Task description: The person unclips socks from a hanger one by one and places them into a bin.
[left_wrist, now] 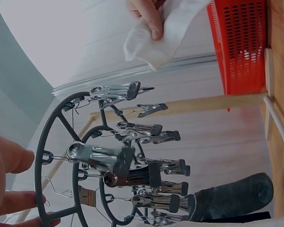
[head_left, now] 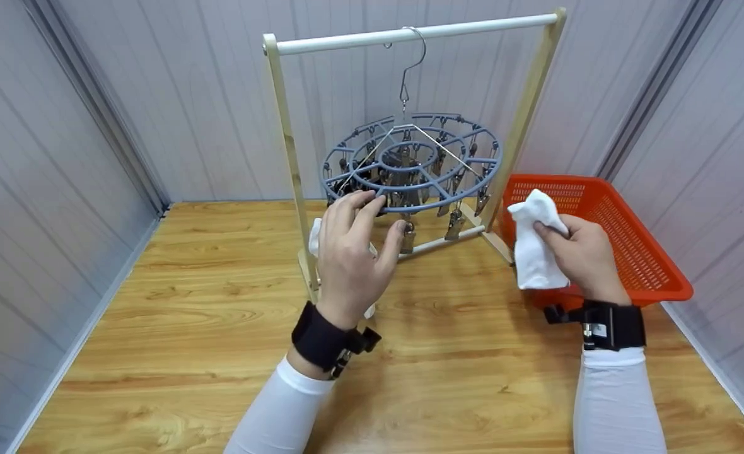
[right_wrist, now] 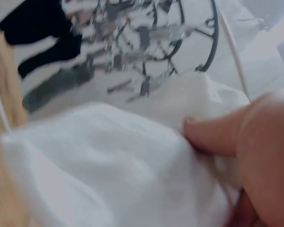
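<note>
My right hand pinches a white sock between thumb and fingers, in front of the red basket. In the head view my left hand is raised at the front rim of a round grey clip hanger, its fingers loosely bent. Its fingertips are at the rim in the left wrist view, apart from the metal clips. A dark grey sock hangs from the clips. Black socks hang beside it in the right wrist view. A white item is partly hidden behind my left hand.
The hanger's hook hangs over the white bar of a wooden stand. A red plastic basket stands at the right on the wooden tabletop. Pale panel walls enclose the table.
</note>
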{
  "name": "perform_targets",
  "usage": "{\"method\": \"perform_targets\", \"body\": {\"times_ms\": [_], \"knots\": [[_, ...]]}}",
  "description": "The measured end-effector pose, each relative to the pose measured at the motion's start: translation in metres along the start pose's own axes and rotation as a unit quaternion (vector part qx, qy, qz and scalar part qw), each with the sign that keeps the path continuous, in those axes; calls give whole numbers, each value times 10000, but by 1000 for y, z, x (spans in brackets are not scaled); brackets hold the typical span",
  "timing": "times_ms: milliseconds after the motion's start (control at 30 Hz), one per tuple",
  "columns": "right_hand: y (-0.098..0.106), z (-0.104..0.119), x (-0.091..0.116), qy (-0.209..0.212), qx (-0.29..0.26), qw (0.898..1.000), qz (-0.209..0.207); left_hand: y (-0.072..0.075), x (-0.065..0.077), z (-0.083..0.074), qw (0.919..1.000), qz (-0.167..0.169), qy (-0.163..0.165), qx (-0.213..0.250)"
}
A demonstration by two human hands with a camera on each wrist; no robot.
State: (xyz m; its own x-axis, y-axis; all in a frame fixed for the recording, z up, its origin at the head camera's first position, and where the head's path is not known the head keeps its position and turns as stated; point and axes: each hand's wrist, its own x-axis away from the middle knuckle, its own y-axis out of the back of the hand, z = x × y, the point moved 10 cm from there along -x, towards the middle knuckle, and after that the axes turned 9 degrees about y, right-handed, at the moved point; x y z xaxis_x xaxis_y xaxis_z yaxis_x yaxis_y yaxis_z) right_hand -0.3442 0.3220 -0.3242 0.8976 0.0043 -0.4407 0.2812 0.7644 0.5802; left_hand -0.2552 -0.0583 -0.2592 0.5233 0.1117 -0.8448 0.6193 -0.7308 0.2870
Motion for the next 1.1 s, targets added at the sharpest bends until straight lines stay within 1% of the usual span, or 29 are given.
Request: {"method": "perform_targets", "body": {"times_ms": [100,233,333,400,500,667,767,833,967,1100], "knots": [[13,-8,-1,-52,552,9977,-382,-1,0,0,10000,37,12,-19],[28,-16,1,-83,1162,9898,-821,-3,1,-1,10000,85,27,-25],[37,-22,3,-94,1505,9826,-1086,-3,1,-1,9999,96,24,-17],[40,-26,3,-113,1638,9795,-1169,-2,1,-2,10000,96,12,0],[39,-36,2,-278,1646,9803,-1059,-3,1,-2,10000,86,6,38],[32,-59,1,-897,1404,9838,-656,-4,1,-1,9999,88,-18,52],[33,-67,2,-1140,1279,9836,-570,-4,1,-3,9999,95,-44,53],[34,-69,3,-1223,1237,9834,-512,-4,2,-4,9999,101,-59,65],[35,-66,5,-1249,1161,9838,-551,-6,2,-5,9999,113,-77,104],[33,-57,4,-1145,904,9872,-645,-6,2,-8,9996,129,-131,207]]}}
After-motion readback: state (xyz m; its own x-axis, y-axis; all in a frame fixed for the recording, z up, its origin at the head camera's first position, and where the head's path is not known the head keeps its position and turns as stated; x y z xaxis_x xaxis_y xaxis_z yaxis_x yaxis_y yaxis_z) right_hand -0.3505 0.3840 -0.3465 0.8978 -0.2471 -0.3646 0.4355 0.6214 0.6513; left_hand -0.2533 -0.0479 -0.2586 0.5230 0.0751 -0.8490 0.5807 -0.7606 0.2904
